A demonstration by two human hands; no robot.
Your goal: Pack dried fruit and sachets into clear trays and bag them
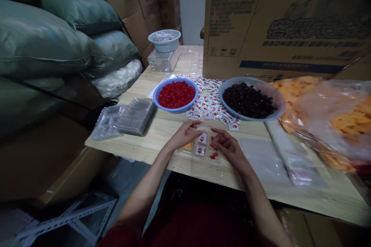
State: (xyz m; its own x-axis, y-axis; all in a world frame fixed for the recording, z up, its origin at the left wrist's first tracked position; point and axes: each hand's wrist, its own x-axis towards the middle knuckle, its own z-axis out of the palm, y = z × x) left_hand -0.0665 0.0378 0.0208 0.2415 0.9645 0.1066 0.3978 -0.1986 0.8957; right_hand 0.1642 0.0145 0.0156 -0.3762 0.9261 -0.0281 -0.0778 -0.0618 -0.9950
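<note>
A clear plastic compartment tray [205,161] lies near the table's front edge, between my hands. Two white sachets with red print [200,149] fill its middle column, an orange piece [187,146] shows at its left, and small glossy red pieces [213,156] lie in its right column. My left hand [185,136] is over the left side, fingers and thumb apart, with nothing visible between them. Above the right column, my right hand [228,147] has its fingers curled in, with red showing at the fingertips. That hand partly hides the compartment beneath.
Behind the tray are a blue bowl of red pieces [155,98], scattered sachets [207,102] and a bowl of dark pieces [279,104]. Stacked clear trays [136,117] stand left. Plastic bags [266,158] and bagged orange pieces [350,114] lie right. A large carton [249,19] rises behind.
</note>
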